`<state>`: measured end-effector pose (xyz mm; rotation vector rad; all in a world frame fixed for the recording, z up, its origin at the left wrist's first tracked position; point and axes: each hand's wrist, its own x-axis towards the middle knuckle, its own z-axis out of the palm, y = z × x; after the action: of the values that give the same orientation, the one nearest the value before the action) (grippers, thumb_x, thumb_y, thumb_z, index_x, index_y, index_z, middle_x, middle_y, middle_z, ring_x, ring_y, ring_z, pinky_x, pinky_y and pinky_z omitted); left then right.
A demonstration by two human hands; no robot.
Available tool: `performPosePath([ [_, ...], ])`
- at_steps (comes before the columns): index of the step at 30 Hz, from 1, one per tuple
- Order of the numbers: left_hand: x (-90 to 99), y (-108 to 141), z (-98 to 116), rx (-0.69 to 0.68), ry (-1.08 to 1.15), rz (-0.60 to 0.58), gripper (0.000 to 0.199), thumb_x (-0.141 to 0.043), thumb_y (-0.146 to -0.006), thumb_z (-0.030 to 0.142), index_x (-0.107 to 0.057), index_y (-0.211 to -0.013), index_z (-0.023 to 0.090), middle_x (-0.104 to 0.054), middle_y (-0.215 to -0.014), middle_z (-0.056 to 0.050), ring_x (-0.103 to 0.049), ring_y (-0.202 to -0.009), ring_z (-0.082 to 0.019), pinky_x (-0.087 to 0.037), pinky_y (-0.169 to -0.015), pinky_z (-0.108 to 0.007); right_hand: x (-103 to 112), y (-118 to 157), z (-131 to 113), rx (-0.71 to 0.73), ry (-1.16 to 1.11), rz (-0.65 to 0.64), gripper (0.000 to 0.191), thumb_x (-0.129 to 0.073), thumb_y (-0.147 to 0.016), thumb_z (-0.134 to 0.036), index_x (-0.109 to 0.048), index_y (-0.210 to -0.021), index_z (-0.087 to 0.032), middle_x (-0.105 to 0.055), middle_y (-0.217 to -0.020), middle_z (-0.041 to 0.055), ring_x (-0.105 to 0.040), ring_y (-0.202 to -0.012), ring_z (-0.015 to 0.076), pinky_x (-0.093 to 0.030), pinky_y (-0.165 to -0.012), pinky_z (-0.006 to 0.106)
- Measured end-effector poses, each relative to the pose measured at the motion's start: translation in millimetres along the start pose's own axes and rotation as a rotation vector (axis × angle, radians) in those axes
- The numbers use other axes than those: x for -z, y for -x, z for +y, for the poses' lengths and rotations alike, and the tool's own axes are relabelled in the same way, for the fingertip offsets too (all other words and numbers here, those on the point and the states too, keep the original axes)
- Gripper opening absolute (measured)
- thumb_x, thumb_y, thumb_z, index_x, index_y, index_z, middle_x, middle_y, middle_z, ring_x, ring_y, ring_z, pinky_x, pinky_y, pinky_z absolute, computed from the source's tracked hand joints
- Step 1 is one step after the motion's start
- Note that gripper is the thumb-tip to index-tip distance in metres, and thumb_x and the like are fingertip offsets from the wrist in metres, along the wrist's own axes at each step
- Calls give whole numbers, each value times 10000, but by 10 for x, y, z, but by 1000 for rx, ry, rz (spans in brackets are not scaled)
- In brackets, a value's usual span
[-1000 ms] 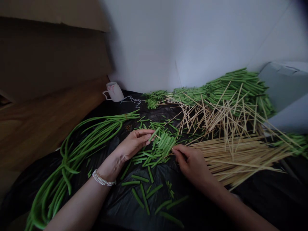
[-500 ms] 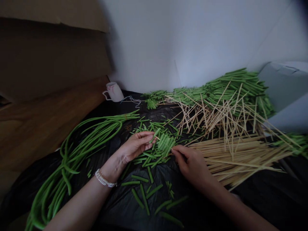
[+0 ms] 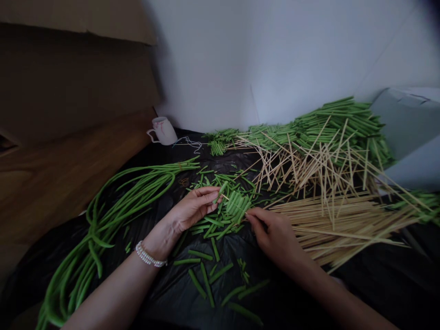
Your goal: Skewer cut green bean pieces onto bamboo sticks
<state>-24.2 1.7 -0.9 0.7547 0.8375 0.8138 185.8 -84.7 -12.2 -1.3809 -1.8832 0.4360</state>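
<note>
Between finger and thumb, my left hand (image 3: 197,206) pinches a short cut piece of green bean (image 3: 222,189) at the tip of a thin wooden skewer (image 3: 225,196). My right hand (image 3: 271,229) is closed on the other end of that skewer. Several bean pieces (image 3: 238,204) sit side by side along the skewer between my hands. Under them lies a loose pile of cut bean pieces (image 3: 213,223), partly hidden by my hands and the threaded row.
Long uncut beans (image 3: 137,178) lie bundled at left. Bare skewers (image 3: 337,224) are heaped at right. Behind them are filled skewers of beans (image 3: 330,123) against the wall. A white mug (image 3: 164,131) stands at the back. Black plastic sheeting (image 3: 165,293) covers the surface.
Almost nothing differs. Both hands keep their grip, and the bean piece at the skewer tip has shifted very slightly; the view has moved a little.
</note>
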Motion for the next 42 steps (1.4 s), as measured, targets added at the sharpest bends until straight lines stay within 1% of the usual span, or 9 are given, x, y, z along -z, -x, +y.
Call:
performPosePath([
  [13,-40,3,-30,-48,-63,41,262,-836,-589,155,-725,-825,134,-693,-727,-13,-628,-684,-86,-489,-657,-190,-13,10,-18,-7,-3,-12,220,-458,-894,-174,-649,-787,-192,-674,-703,19,-606,-621,146,-399,-608,238],
  [20,-48,3,-60,-60,-91,81,272,-842,-579,165,-722,-822,138,-707,-734,-14,-640,-691,-92,-486,-674,-199,-36,55,11,43,91,-36,235,-405,-903,-135,-619,-819,-178,-665,-786,59,-610,-738,172,-408,-690,262],
  [25,-48,16,-41,-44,-92,57,268,-847,-568,169,-722,-803,135,-710,-731,-15,-643,-697,-97,-488,-693,-211,26,-9,-44,-80,-93,-118,262,-438,-904,-188,-567,-676,-197,-589,-592,-11,-553,-567,130,-379,-561,228],
  [27,-47,20,-39,-36,-86,42,263,-846,-570,166,-722,-799,135,-709,-729,-15,-645,-700,-97,-486,-694,-207,35,-19,-45,-103,-134,-140,261,-447,-903,-197,-573,-674,-198,-566,-553,-25,-536,-531,123,-369,-531,222],
  [29,-42,21,-43,-26,-80,34,258,-847,-567,162,-720,-791,135,-709,-721,-14,-648,-699,-98,-485,-692,-205,22,1,-27,-38,-70,-103,244,-432,-904,-181,-603,-731,-194,-597,-606,-6,-553,-574,131,-385,-566,230],
  [32,-31,19,-56,-15,-72,26,248,-846,-568,157,-716,-778,138,-713,-721,-18,-650,-692,-101,-485,-697,-211,-11,58,6,94,154,-36,248,-394,-899,-138,-636,-858,-176,-634,-714,48,-572,-664,164,-398,-635,261],
  [34,-27,18,-62,-10,-73,21,241,-843,-573,157,-713,-774,138,-716,-726,-22,-648,-685,-99,-484,-701,-214,-18,76,9,129,246,-29,262,-382,-895,-123,-641,-914,-159,-636,-739,66,-577,-683,178,-397,-644,272],
  [40,-46,32,-59,5,-96,24,241,-844,-574,171,-718,-777,133,-711,-715,-23,-634,-661,-90,-461,-660,-196,25,2,-47,-45,-52,-98,230,-454,-897,-163,-610,-731,-189,-574,-573,-22,-535,-528,118,-360,-530,217],
  [42,-53,34,-59,8,-103,27,238,-845,-572,173,-719,-770,134,-711,-714,-22,-633,-663,-90,-461,-666,-199,19,6,-41,-27,-33,-89,225,-450,-897,-156,-613,-746,-187,-592,-602,-12,-553,-561,125,-365,-550,222],
])
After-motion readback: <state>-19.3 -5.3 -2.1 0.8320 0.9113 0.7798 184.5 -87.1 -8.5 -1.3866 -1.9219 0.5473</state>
